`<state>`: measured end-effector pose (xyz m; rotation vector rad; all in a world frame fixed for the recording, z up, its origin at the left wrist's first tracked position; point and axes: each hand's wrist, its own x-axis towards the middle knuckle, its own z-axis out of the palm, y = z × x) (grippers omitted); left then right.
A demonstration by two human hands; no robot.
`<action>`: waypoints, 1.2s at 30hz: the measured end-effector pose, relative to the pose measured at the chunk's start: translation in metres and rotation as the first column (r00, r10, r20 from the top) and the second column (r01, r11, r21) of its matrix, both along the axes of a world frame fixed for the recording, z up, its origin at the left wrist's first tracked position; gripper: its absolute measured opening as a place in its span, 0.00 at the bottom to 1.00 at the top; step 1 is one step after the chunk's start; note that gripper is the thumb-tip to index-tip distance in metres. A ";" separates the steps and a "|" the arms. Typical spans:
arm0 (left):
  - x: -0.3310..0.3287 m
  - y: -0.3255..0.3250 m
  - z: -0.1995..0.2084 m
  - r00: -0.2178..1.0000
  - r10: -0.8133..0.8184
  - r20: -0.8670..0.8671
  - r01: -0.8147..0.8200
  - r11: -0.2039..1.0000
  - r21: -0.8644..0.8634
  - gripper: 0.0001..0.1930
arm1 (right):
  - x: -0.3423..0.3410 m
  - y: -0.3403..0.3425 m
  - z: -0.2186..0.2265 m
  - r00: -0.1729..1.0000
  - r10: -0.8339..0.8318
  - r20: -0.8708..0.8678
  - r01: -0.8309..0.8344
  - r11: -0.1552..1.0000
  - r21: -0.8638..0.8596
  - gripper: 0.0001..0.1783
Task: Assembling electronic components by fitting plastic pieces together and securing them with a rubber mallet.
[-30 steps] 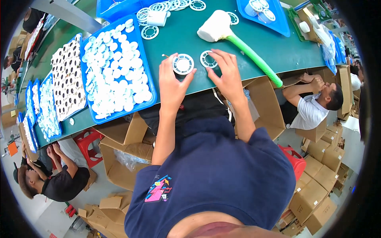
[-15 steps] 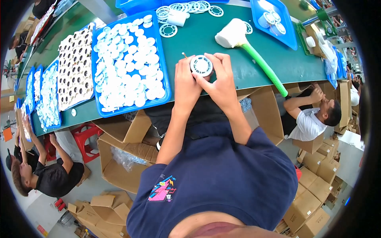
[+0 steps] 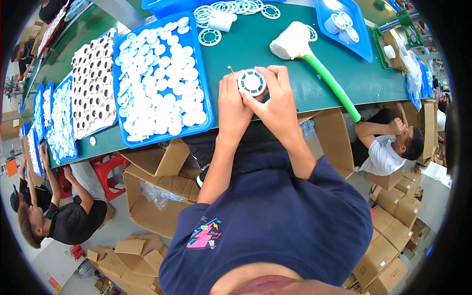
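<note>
Head view: I see both hands raised together over the green table (image 3: 255, 46); the left hand (image 3: 232, 102) and right hand (image 3: 278, 101) are each clamped on the round white wheel part (image 3: 251, 81), fingers curled about its rim; the part sits between the fingertips, above the table edge. At 9 o'clock of the hands lies the blue tray (image 3: 205, 105) of white discs; at 1 o'clock rests the white mallet (image 3: 294, 43) with green handle.
</note>
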<state>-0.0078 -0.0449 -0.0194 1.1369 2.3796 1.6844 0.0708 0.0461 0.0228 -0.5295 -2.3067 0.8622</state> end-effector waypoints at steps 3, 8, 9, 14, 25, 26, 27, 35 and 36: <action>0.002 0.000 0.005 0.999 0.015 0.036 -0.016 1.000 0.026 0.36 | -0.001 -0.002 0.001 1.000 -0.022 0.013 0.022 1.000 0.001 0.28; 0.000 -0.002 -0.001 0.995 -0.038 0.097 0.031 0.997 0.075 0.37 | 0.005 0.011 0.007 0.999 0.003 0.049 -0.002 1.000 -0.017 0.28; 0.000 -0.002 0.000 0.994 -0.045 0.097 0.037 0.996 0.079 0.37 | 0.010 0.024 0.007 0.999 0.029 0.023 -0.029 1.000 0.009 0.28; 0.000 -0.005 0.004 0.995 -0.025 0.097 0.020 0.998 0.052 0.34 | 0.040 0.111 -0.021 0.882 -0.455 0.120 0.366 0.824 0.433 0.26; -0.004 -0.004 0.003 0.999 -0.020 0.040 0.017 0.998 0.057 0.35 | 0.060 0.087 0.049 0.981 -0.164 0.101 0.184 0.955 -0.233 0.18; -0.004 -0.005 0.003 1.000 -0.010 -0.008 0.010 0.998 0.067 0.35 | 0.065 0.081 0.050 0.981 -0.163 0.104 0.184 0.954 -0.235 0.18; -0.004 -0.003 0.003 1.000 -0.004 -0.001 0.004 0.997 0.071 0.35 | 0.071 0.077 0.050 0.990 -0.045 0.131 0.076 0.967 -0.244 0.18; -0.003 -0.012 0.006 0.955 -0.134 0.265 0.095 0.983 0.158 0.41 | 0.078 0.070 0.069 0.984 0.036 0.173 0.060 0.853 -0.518 0.18; -0.003 -0.011 0.008 0.952 -0.157 0.261 0.123 0.982 0.143 0.43 | 0.080 0.068 0.061 0.986 0.022 0.165 0.062 0.874 -0.482 0.18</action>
